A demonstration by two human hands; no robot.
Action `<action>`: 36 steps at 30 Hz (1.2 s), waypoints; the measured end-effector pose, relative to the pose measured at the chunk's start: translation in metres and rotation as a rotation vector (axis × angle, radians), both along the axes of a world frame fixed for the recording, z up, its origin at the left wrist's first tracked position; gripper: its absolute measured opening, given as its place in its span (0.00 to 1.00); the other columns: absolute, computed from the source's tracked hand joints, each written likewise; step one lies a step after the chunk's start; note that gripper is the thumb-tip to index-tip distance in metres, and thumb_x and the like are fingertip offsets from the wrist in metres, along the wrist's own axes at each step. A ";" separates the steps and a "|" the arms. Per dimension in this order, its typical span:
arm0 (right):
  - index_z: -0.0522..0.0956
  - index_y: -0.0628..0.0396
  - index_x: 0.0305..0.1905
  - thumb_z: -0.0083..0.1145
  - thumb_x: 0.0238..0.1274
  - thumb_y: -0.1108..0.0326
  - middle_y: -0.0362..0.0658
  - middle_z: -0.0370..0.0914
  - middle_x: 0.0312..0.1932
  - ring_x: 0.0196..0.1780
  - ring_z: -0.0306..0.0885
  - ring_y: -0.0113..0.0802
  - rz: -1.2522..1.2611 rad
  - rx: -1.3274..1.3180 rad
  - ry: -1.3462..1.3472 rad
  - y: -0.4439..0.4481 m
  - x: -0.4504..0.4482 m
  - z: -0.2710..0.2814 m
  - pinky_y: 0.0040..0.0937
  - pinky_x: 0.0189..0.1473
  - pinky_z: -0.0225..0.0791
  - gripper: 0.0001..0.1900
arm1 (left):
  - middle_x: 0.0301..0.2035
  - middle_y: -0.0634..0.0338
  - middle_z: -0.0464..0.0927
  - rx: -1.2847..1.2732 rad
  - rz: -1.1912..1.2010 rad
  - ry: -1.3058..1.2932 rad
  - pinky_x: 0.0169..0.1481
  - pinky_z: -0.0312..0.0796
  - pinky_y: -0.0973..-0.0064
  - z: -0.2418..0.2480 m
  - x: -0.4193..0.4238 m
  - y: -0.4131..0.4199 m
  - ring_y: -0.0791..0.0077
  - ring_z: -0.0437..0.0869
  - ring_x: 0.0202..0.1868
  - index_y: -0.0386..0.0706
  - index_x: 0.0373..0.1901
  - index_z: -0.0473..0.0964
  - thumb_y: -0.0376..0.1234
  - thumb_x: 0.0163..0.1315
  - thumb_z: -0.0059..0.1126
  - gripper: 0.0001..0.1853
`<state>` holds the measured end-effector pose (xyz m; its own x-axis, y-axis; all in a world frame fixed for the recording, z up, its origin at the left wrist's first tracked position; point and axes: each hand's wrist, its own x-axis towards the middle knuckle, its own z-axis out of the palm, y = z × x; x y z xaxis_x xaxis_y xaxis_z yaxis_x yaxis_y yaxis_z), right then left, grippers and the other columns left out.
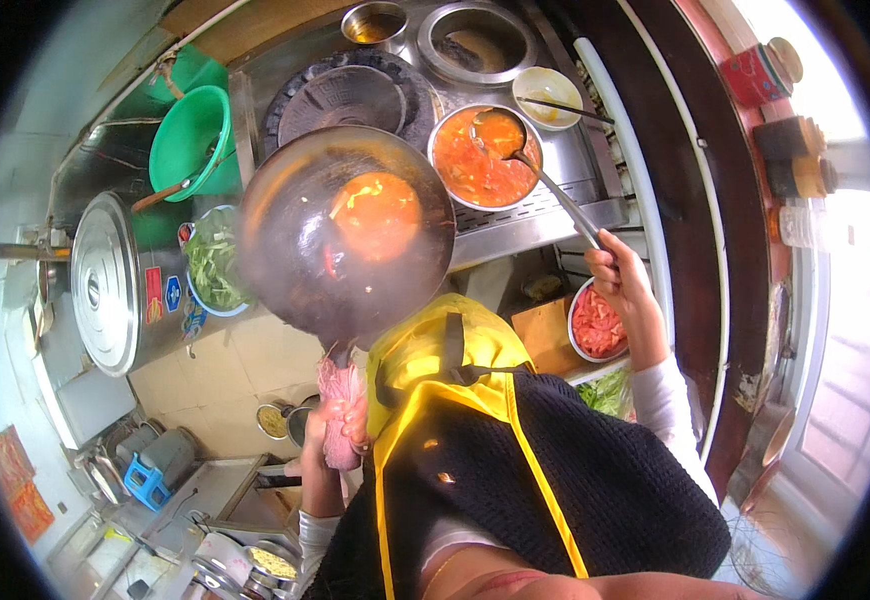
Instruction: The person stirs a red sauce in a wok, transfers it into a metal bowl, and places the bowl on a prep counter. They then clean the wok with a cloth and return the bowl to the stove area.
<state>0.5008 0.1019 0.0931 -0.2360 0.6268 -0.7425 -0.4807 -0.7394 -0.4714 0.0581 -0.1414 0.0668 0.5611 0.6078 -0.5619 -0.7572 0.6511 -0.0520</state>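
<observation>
My left hand [337, 424] is closed around the wok's handle, which is wrapped in a pink cloth [341, 450]. The steaming dark wok [292, 247] is lifted off the burner towards me, with red-orange soup [378, 217] pooled in it. In my right hand [618, 274] is the handle of a metal ladle [566, 202]. The ladle's bowl rests over or in a pot of tomato soup [472, 169], right of the wok, and holds some of the soup. A white bowl [562, 81] with a dark stick across it stands beyond that pot.
Behind the wok is a black burner [273, 101]. A metal-rimmed round well [435, 41] and a small steel pot [346, 26] stand at the back. At left are a green basin [161, 161], a lidded pot [116, 277] and greens [213, 251]; at right, a bowl of cut tomatoes [597, 326].
</observation>
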 end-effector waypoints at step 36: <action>0.67 0.54 0.64 0.58 0.58 0.71 0.52 0.77 0.37 0.34 0.78 0.46 1.341 1.808 -0.339 -0.290 -0.685 0.022 0.35 0.35 0.71 0.27 | 0.19 0.65 0.63 0.324 0.853 -0.060 0.30 0.65 0.76 -0.002 -0.283 -0.378 0.78 0.68 0.21 0.41 0.29 0.65 0.38 0.61 0.49 0.10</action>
<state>-0.1846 -0.1886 0.1153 -0.9842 0.1130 0.1362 -0.0224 0.6836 -0.7295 -0.2248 -0.5192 0.0652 -0.1277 0.9526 -0.2761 -0.9902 -0.1382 -0.0187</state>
